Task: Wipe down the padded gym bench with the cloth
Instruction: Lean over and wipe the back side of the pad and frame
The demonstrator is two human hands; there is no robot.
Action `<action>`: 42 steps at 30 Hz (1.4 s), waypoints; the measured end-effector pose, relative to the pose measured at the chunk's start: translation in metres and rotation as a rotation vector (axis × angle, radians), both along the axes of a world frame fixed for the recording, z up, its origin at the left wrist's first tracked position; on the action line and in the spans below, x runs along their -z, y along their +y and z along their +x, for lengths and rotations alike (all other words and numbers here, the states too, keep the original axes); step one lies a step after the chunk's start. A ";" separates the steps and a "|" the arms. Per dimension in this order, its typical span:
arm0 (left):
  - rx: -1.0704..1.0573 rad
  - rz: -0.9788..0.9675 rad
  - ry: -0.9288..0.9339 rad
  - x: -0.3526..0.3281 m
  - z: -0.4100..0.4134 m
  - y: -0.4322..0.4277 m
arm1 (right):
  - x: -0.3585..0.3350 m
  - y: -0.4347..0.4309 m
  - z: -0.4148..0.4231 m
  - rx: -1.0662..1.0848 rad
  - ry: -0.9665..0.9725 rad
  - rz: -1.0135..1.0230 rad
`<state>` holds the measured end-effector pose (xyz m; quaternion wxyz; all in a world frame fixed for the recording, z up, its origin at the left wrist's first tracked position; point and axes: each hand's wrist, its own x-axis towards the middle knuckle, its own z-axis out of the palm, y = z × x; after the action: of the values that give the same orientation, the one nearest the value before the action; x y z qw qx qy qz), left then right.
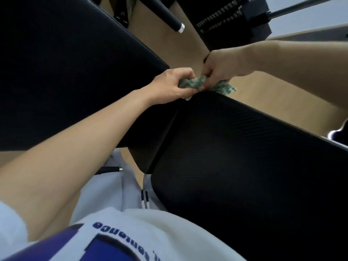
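I observe both hands closed on the cloth [190, 83], a green-and-white patterned rag bunched between them. The left hand [172, 84] grips its near-left portion with curled fingers; the right hand [223, 67] pinches the far-right portion, a frayed end hanging past it. The cloth rests at the far edge of the black padded bench [235, 147], touching the pad where its seam runs. A second black pad [62, 59] lies to the left. I note a tan floor [188, 46] beyond and a white printed shirt [150, 232] below.
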<state>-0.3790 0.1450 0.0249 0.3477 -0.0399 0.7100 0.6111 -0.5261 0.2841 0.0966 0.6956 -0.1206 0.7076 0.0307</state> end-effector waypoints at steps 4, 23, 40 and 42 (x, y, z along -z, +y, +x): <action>0.252 -0.194 -0.037 -0.005 -0.028 0.004 | 0.008 0.009 0.009 -0.009 0.050 -0.012; 0.019 0.320 -0.042 -0.107 -0.018 0.033 | -0.136 0.014 -0.012 0.067 -0.065 0.164; -0.453 -0.094 0.409 -0.119 0.197 0.058 | -0.155 0.025 0.201 -0.584 0.764 -0.162; -0.431 -0.128 0.374 -0.114 0.237 0.049 | -0.146 0.025 0.253 -0.548 0.778 -0.199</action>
<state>-0.1424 0.1938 0.1391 0.0698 -0.0984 0.7739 0.6217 -0.2734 0.3093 0.2428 0.3307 -0.3480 0.8568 0.1880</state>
